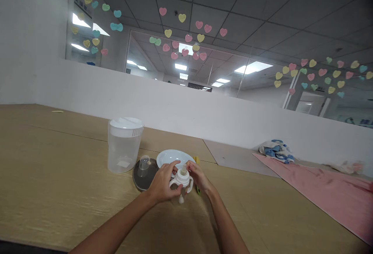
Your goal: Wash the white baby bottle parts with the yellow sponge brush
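A baby bottle [182,180] with a white collar, two white side handles and a clear teat is held up over the table. My left hand [164,182] grips it from the left, with the thumb in front by the handle. My right hand [199,177] is curled against its upper right side, fingertips at the teat; part of these fingers is hidden. Just left of my hands, a clear dome cap [144,166] stands on a dark round plate [137,180]. A white bowl [171,155] sits right behind the bottle.
A clear lidded pitcher [124,149] stands at the left. Beside the bowl lies a yellow and green item [197,160], partly covered by my right hand. A blue and white cloth [276,151] and a pink cloth [329,191] lie to the right. A white wall [186,110] borders the table's back.
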The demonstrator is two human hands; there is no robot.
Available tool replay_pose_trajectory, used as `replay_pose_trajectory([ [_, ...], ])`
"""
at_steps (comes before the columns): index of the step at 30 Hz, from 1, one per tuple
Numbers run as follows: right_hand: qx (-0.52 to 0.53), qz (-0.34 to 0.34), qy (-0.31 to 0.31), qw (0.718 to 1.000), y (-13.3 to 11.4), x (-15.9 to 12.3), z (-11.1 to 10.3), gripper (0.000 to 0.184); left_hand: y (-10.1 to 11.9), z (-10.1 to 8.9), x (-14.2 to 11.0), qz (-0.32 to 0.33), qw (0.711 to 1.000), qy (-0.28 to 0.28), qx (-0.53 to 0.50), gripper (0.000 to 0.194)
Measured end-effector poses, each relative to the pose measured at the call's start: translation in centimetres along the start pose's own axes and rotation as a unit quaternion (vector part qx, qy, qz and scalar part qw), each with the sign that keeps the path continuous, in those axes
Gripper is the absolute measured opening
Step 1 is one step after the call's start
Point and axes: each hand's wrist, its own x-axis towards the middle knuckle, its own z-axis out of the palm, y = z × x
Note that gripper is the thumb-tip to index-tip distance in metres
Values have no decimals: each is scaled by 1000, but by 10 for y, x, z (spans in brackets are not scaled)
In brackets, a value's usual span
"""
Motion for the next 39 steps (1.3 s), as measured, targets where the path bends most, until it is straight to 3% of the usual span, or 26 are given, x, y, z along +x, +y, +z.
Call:
replay_pose_trajectory([
  [4, 26, -6, -18, 999, -7, -1, 2, 20, -2, -1, 0, 4, 1000, 3, -4, 67],
  [10, 12, -7, -84, 996, -8, -5, -1, 46, 1, -2, 1, 6, 1000, 7, -2, 68],
  [18, -153, -50, -100, 982, -8, -2, -1, 33, 0, 0, -1, 8, 1000, 17, -1, 68],
  [25, -151, -37, -100, 983, -6, -2, -2, 34, -2, 1, -1, 25, 999, -21, 17, 79],
  [33, -228, -73, -2, 971, -7, -2, 9, 27, 4, 6, -2, -23, 998, -20, -53, 65],
  [35, -286, -107, 50, 951, -4, 0, 16, 26, 2, 8, -2, -31, 998, -21, -54, 68],
  [39, -397, -185, 181, 880, 4, 3, 26, 32, -4, 10, -1, -58, 997, -18, -54, 73],
])
